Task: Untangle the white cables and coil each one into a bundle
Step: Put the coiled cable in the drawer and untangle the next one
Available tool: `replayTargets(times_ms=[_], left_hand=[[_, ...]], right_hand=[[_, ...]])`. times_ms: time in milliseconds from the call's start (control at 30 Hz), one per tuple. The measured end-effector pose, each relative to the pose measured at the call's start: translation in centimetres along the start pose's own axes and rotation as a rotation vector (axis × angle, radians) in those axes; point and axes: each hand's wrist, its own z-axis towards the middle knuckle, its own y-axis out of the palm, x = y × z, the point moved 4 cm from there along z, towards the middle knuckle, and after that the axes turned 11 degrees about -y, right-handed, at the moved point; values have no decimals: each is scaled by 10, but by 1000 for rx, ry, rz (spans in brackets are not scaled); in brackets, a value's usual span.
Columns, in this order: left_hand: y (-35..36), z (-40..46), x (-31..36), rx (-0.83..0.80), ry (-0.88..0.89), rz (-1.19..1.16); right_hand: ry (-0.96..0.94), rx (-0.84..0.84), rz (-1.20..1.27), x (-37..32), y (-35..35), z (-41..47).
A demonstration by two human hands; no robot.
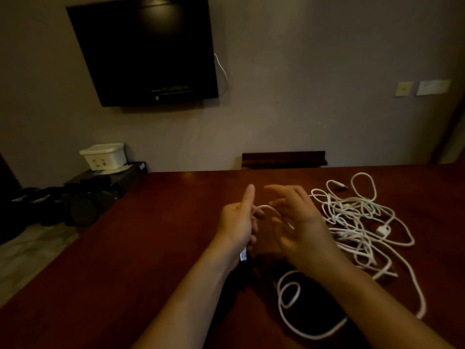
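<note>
— Forearms filled the bottom of the view, and between them one loose white cable (289, 298) curled on the dark wooden counter (151, 248). What was the left hand (237, 222) doing with it?

— It gripped that cable's end: lower fingers curled round the cord, index finger pointing straight up, a first loop (266, 210) arching off it and the USB plug (243, 255) poking out below the palm. The right hand (302, 222) hovered just beside the loop, fingers spread and blurred; whether it touched the cord could not be told.

— And the rest of the cables?

— They lay in a tangled heap (357, 222) on the counter, just right of the right hand, with a white connector (383, 231) in the middle. Nothing there looked coiled yet.

— What could have gone wrong from there?

— Probably this: the slack near the camera seemed to run back toward the heap, so winding fast could have dragged the whole pile along or cinched a knot tighter. A loose grip could also have let the first loop spring open.

— Any containers?

— One white lidded plastic box (103, 156) sat on a black case (108, 177) off the counter's far left corner, well apart from the cables. Its lid was on, so its contents were hidden.
</note>
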Motion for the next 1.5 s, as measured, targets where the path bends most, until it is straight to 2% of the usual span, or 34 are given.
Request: replayTargets(times_ms=[100,167,233,267,367,500,633,800,900,1033,1167,1300,1367,1500], left_hand=[[-6,3,2,57,74,-89],[-8,4,3,107,125,-108],[-10,3,4,178,148,-177],[-11,3,4,215,154,-227],[-21,2,7,310,144,-356],[-21,2,11,263,140,-454],[-12,4,10,158,78,-551],[-8,3,14,-43,-82,-723],[-9,1,16,-78,-135,-827],[-15,3,17,-66,-142,-896],[-16,1,17,-59,-95,-810],[-14,-2,20,-112,-49,-797],[-17,0,21,-110,-34,-800],[-25,4,23,-144,-12,-756]], right_hand=[[178,-139,-14,1,2,-4],[176,-220,-246,-5,3,-6],[83,-266,-542,-18,0,-3],[70,-265,-605,-22,0,-1],[99,-162,-500,-22,-3,0],[68,52,44,-18,3,0],[43,-64,247,-22,15,0],[-114,-263,-94,-21,19,-5],[-73,-314,-18,-22,18,-4],[47,-465,58,-14,21,-6],[103,-566,180,-14,27,-10],[30,-658,25,-15,32,-10],[60,-617,-31,-10,31,-11],[133,-371,-162,1,21,-10]])
